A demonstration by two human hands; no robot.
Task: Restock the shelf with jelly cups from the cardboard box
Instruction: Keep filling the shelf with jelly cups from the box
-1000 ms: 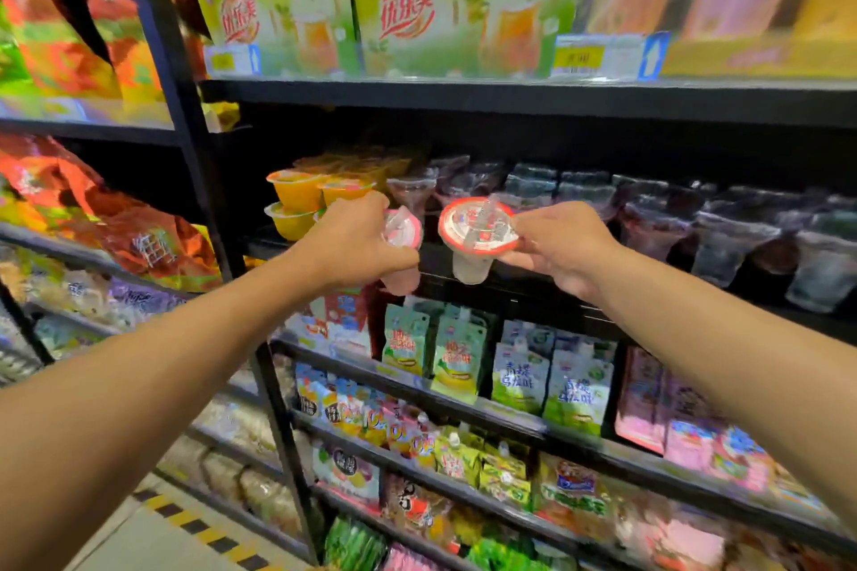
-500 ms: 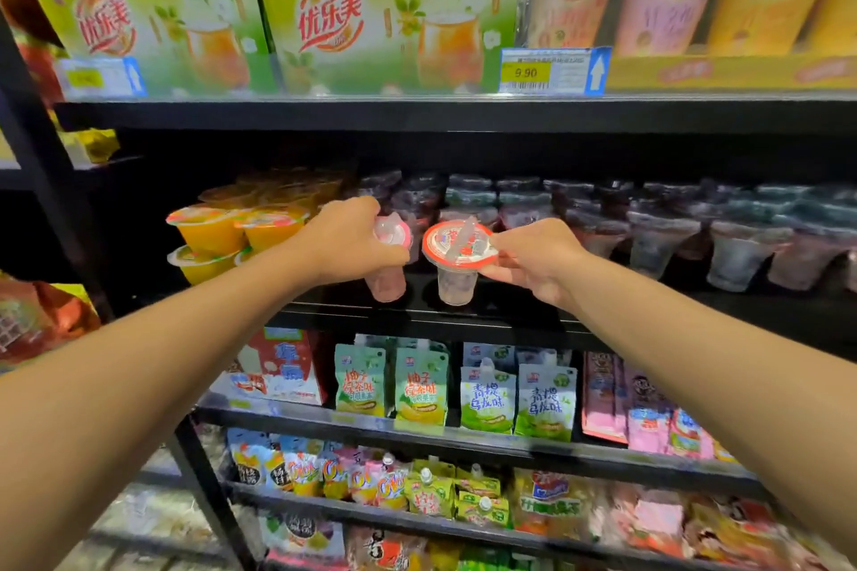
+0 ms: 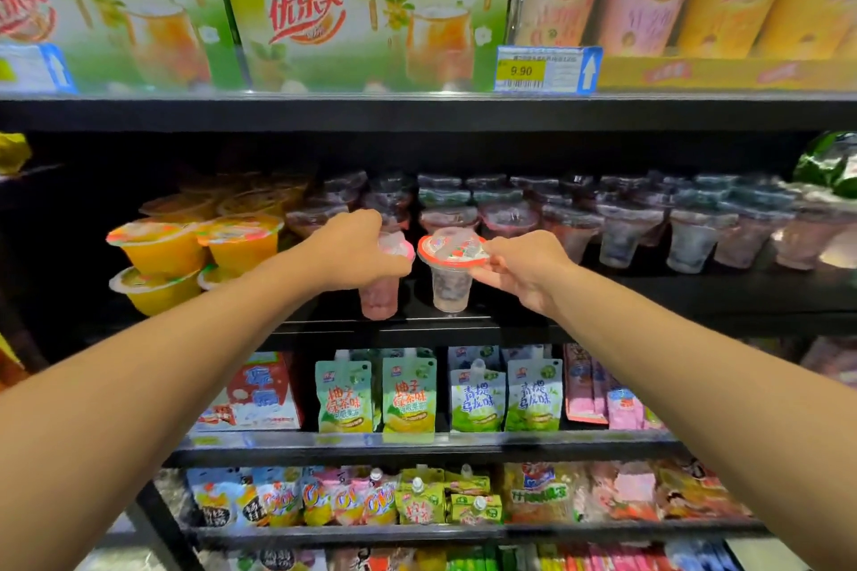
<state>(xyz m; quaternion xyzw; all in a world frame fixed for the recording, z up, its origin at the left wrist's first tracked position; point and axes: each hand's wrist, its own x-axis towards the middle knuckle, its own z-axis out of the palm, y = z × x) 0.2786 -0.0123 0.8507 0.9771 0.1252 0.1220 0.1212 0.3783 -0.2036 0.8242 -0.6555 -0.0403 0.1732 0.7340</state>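
The shelf point(image 3: 649, 315) was a dark board running across the view, with tea boxes point(image 3: 361, 9) on the level above and drink pouches point(image 3: 408, 389) below. Rows of clear jelly cups point(image 3: 621, 232) filled its back and right side, and orange cups point(image 3: 160, 246) were stacked at the left. The cardboard box was not in view.

The left hand point(image 3: 357, 250) was curled over the top of a pink cup point(image 3: 380, 297), gripping it at the lid, with the base at or just above the shelf's front edge. The right hand point(image 3: 524, 269) pinched the rim of a red-lidded cup point(image 3: 450, 274) just beside it, that cup tilted slightly.

Both cups sat close to the front lip. Released while tilted or not fully seated, either would likely tip forward and fall. The two also stood nearly touching, so nudging one could knock the other over.
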